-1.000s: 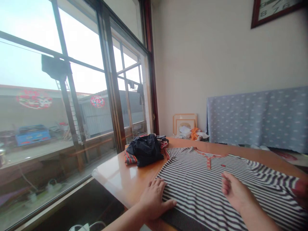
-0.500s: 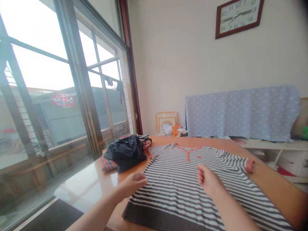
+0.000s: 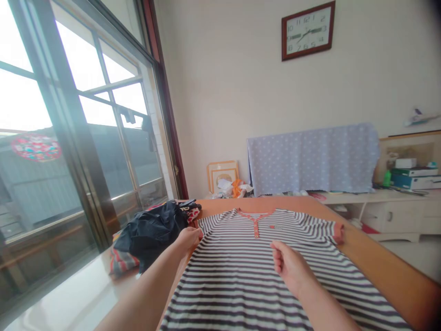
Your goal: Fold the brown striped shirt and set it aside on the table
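A black-and-white striped short-sleeved shirt (image 3: 234,262) lies spread flat, with orange-red trim at its collar, button placket and cuffs. At its left sleeve, my left hand (image 3: 189,237) is closed, fingertips pinching the edge by the orange-red cuff. My right hand (image 3: 287,266) is curled into a loose fist over the chest, below the small label patch (image 3: 274,227). Nothing shows between its fingers. The shirt's bottom hem lies outside the view.
A pile of clothes (image 3: 155,232), dark blue on top, sits on the wooden table (image 3: 372,257) left of the shirt, by the window (image 3: 113,138). Behind the table stand a white cabinet (image 3: 392,216), a cloth-draped object (image 3: 310,161) and picture frames (image 3: 222,172). A clock (image 3: 308,31) hangs above.
My left hand has moved forward from the shirt's side edge to the left cuff and closed there. My right hand stays curled over the chest. The view has turned right.
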`<state>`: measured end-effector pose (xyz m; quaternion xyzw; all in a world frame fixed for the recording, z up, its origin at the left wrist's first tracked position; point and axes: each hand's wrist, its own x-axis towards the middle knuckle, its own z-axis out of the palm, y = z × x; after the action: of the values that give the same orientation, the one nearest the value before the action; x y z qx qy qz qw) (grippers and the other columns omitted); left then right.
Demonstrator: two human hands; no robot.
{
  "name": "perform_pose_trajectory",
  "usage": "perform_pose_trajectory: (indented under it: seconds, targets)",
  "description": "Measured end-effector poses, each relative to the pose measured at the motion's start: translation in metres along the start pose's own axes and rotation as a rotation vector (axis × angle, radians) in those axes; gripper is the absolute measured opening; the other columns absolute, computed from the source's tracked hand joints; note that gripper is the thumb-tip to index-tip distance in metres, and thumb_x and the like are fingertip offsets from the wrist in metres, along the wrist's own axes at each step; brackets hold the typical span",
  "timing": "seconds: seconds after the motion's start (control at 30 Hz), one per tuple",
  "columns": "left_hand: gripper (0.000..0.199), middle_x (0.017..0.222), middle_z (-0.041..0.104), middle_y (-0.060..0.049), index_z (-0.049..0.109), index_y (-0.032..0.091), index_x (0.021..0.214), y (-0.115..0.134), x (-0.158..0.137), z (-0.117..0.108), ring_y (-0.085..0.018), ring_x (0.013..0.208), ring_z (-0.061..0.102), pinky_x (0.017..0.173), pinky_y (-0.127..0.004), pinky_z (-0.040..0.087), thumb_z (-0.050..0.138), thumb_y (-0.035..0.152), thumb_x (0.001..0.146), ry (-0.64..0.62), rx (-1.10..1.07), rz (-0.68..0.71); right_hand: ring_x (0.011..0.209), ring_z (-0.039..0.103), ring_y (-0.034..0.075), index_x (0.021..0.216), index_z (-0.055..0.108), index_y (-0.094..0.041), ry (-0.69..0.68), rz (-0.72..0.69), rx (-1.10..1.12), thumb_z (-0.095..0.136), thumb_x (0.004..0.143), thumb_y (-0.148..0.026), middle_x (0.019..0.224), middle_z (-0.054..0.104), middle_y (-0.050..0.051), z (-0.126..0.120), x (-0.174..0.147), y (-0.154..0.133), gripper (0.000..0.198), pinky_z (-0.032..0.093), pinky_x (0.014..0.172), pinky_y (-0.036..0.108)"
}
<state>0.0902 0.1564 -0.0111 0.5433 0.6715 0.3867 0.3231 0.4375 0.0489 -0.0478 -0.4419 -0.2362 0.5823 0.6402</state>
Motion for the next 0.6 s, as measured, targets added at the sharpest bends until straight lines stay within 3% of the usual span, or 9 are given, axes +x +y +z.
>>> perform_pose_trajectory:
  seconds: [0.23, 0.33, 0.47, 0.6]
  targets:
    - [0.025, 0.06, 0.06, -0.003, 0.061, 0.017, 0.083, 0.005, 0.046, 0.022, -0.017, 0.05, 0.057, 0.048, -0.027, 0.042, 0.061, 0.043, 0.082, 0.07, 0.12, -0.046, 0.049, 0.042, 0.007, 0.086, 0.068, -0.016, -0.007, -0.017, -0.035, 0.077, 0.074, -0.043, 0.061, 0.053, -0.003, 0.001, 0.001, 0.0, 0.031, 0.034, 0.041, 0.019]
    - [0.025, 0.065, 0.065, -0.006, 0.062, 0.017, 0.086, 0.005, 0.061, 0.024, -0.024, 0.064, 0.066, 0.056, -0.03, 0.047, 0.066, 0.041, 0.078, 0.131, 0.224, -0.057, 0.05, 0.042, 0.008, 0.086, 0.069, -0.016, 0.003, -0.017, -0.051, 0.077, 0.075, -0.044, 0.061, 0.053, -0.003, 0.001, 0.001, 0.001, 0.032, 0.034, 0.041, 0.019]
    - [0.037, 0.096, 0.072, -0.02, 0.063, 0.015, 0.098, 0.005, 0.078, 0.026, -0.037, 0.101, 0.069, 0.081, -0.038, 0.052, 0.07, 0.041, 0.072, 0.219, 0.353, -0.07, 0.051, 0.042, 0.007, 0.085, 0.068, -0.016, 0.001, -0.015, -0.07, 0.075, 0.076, -0.043, 0.062, 0.052, -0.003, 0.003, -0.001, -0.001, 0.03, 0.033, 0.041, 0.019]
    - [0.057, 0.123, 0.064, -0.028, 0.06, 0.013, 0.112, 0.002, 0.093, 0.03, -0.043, 0.119, 0.06, 0.094, -0.047, 0.049, 0.074, 0.042, 0.065, 0.278, 0.412, -0.1, 0.05, 0.041, 0.007, 0.083, 0.068, -0.016, -0.003, -0.01, -0.077, 0.074, 0.077, -0.043, 0.062, 0.051, -0.003, 0.005, -0.004, -0.004, 0.028, 0.032, 0.042, 0.019]
